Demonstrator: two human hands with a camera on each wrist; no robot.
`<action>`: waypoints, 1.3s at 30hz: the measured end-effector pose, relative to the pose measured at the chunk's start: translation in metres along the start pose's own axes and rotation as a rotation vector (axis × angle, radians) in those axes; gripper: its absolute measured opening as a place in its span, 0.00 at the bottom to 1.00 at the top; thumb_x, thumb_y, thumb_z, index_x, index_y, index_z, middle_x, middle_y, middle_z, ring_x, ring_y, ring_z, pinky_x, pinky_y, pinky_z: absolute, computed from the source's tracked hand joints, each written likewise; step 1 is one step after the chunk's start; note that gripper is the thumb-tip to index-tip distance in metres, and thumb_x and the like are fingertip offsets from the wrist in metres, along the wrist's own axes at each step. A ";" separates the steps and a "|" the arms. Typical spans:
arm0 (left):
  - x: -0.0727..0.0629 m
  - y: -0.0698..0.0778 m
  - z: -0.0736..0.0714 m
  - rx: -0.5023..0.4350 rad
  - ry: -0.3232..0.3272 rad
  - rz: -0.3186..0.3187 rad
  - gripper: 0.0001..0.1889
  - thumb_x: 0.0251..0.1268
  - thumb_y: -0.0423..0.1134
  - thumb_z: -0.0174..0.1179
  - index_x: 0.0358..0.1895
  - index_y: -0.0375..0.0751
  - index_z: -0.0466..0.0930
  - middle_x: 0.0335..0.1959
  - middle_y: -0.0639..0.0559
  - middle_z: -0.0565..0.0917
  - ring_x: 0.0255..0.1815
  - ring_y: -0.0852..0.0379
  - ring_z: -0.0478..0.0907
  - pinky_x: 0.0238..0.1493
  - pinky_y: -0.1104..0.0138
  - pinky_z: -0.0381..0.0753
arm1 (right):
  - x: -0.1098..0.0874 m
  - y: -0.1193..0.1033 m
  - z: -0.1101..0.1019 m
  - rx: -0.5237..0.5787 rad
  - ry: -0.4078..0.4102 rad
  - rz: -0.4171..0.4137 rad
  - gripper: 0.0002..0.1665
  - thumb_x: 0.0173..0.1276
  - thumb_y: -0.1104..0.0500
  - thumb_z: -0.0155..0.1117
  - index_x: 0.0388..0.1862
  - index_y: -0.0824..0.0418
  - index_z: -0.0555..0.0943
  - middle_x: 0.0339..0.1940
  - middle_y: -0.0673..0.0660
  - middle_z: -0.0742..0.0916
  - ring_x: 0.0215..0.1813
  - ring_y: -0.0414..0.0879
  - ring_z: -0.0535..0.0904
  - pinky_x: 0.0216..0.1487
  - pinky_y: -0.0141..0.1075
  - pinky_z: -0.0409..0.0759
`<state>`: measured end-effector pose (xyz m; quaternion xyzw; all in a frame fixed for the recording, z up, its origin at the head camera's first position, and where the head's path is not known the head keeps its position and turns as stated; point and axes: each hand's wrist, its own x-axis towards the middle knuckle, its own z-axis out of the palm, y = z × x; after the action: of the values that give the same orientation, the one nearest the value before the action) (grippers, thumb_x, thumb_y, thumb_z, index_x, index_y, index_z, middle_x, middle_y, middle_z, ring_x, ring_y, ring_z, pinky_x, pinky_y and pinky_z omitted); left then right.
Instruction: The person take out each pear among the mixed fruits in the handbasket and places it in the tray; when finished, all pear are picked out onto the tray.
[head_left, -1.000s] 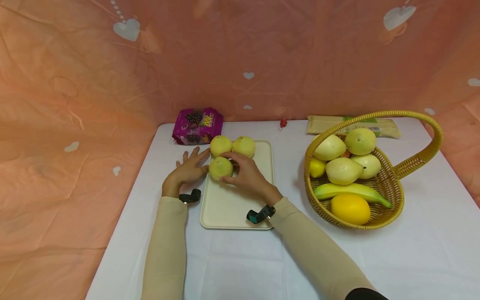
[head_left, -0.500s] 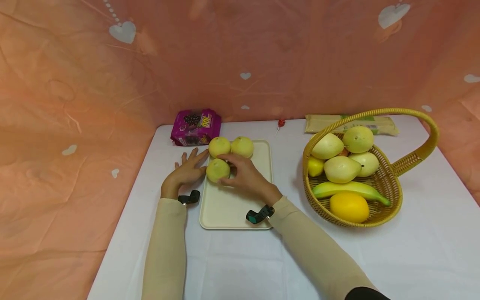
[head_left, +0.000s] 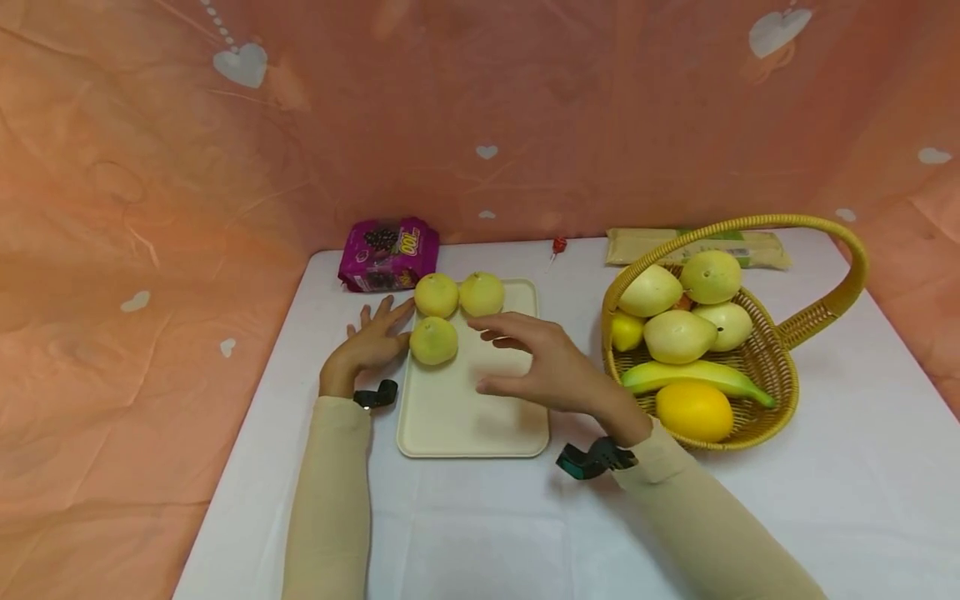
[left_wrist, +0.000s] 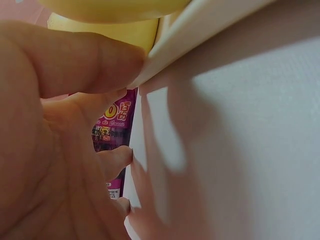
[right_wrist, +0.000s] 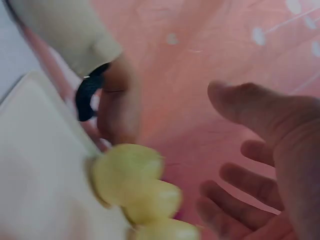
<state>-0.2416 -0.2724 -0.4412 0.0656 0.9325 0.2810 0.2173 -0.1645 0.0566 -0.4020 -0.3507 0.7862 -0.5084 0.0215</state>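
Three yellow-green pears lie at the far left of the cream tray [head_left: 472, 417]: a near pear [head_left: 433, 341], a back-left pear [head_left: 436, 296] and a back-right pear [head_left: 482, 294]. My left hand [head_left: 371, 342] rests at the tray's left edge with its fingers spread. Its thumb [left_wrist: 100, 62] touches the tray's rim in the left wrist view, beside the pears. Over the tray's right side is my right hand [head_left: 551, 362], fingers loosely bent and apart from the thumb, holding nothing. In the right wrist view a gap separates that hand from the pears [right_wrist: 130, 172].
To the right stands a wicker basket [head_left: 783, 396] with a tall handle, containing several pears, a banana [head_left: 697, 377], a yellow mango-like fruit [head_left: 694, 412] and a small lemon-like fruit [head_left: 627, 332]. Along the back lie a purple snack packet [head_left: 387, 255], a red lollipop [head_left: 558, 245] and a beige packet [head_left: 652, 247].
My right hand has let go of the near pear and moved right, toward the basket. That pear stays on the tray. My left hand keeps its place at the tray edge.
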 end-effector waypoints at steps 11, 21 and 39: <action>0.002 -0.005 0.002 0.007 0.018 -0.003 0.39 0.83 0.53 0.47 0.92 0.58 0.47 0.93 0.38 0.33 0.89 0.24 0.18 0.79 0.23 0.17 | -0.089 -0.013 -0.078 -0.029 0.140 -0.005 0.45 0.55 0.73 0.87 0.74 0.59 0.82 0.70 0.51 0.87 0.68 0.37 0.86 0.69 0.31 0.83; 0.003 -0.005 0.004 0.005 0.024 0.003 0.39 0.83 0.53 0.48 0.92 0.58 0.47 0.93 0.38 0.33 0.89 0.23 0.18 0.78 0.22 0.17 | -0.150 -0.009 -0.126 -0.018 0.249 0.053 0.48 0.50 0.87 0.79 0.72 0.74 0.79 0.69 0.59 0.87 0.68 0.39 0.86 0.68 0.25 0.80; 0.004 -0.006 0.004 0.010 0.027 0.007 0.40 0.82 0.52 0.48 0.92 0.59 0.47 0.93 0.38 0.33 0.89 0.24 0.18 0.79 0.23 0.17 | -0.171 0.015 -0.151 -0.333 0.390 0.300 0.44 0.56 0.70 0.88 0.73 0.57 0.84 0.64 0.32 0.86 0.58 0.19 0.83 0.59 0.11 0.73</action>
<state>-0.2431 -0.2744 -0.4489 0.0663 0.9365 0.2779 0.2032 -0.1024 0.2765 -0.3967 -0.1253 0.8911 -0.4212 -0.1130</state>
